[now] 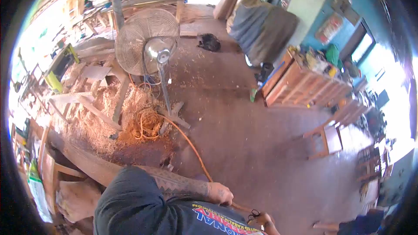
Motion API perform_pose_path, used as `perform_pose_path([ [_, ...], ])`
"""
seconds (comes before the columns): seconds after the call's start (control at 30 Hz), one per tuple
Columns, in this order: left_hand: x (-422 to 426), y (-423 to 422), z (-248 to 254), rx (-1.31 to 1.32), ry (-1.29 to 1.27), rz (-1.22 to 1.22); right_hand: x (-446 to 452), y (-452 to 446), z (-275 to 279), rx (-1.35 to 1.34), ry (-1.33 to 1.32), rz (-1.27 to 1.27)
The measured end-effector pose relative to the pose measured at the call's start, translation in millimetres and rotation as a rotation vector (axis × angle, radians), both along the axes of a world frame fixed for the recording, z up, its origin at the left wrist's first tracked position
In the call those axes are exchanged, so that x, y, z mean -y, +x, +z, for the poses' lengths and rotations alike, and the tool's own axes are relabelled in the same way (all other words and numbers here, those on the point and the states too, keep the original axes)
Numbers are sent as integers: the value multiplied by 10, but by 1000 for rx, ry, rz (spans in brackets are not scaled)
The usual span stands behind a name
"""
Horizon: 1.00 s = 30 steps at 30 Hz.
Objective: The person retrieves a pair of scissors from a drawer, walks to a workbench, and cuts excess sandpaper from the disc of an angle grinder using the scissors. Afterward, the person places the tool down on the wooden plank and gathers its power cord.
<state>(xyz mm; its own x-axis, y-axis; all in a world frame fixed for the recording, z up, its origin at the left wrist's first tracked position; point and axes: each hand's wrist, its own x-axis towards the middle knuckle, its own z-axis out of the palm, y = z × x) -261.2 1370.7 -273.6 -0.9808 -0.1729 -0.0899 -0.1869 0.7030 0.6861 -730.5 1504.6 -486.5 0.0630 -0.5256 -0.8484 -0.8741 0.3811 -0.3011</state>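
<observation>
Orange cord (pixel 199 157), running from 10–11 o'clock into the closed left hand (pixel 220 193). Right hand (pixel 263 222) at 4 o'clock; grip cannot be told. Cord probably light, flexible, prone to snagging in its coils; best held along the single run.

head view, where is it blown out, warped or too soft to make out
Head view: daylight burns out the upper left and right edge, with a pale sheen on the smooth brown floor beside the low wooden chair; head view: the wide lens bends the edges inside a dark curved border; head view: small clutter atop the slatted reddish-brown wooden cabinet is too soft to name
</observation>
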Motion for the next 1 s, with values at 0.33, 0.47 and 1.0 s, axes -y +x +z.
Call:
perform_pose_path([
  [0.33, 3839, 639, -544, 84, 45, 772, 4372, 455, -150, -133, -193, -2],
  [0.47, 4937, 1214, -181, 328, -23, 571, 5758, 926, 262, -10, -293, -134],
  [1.0, 8975, 4185, -3053, 532, 353, 953, 11836, 1783, -450, -147, -130, 707],
])
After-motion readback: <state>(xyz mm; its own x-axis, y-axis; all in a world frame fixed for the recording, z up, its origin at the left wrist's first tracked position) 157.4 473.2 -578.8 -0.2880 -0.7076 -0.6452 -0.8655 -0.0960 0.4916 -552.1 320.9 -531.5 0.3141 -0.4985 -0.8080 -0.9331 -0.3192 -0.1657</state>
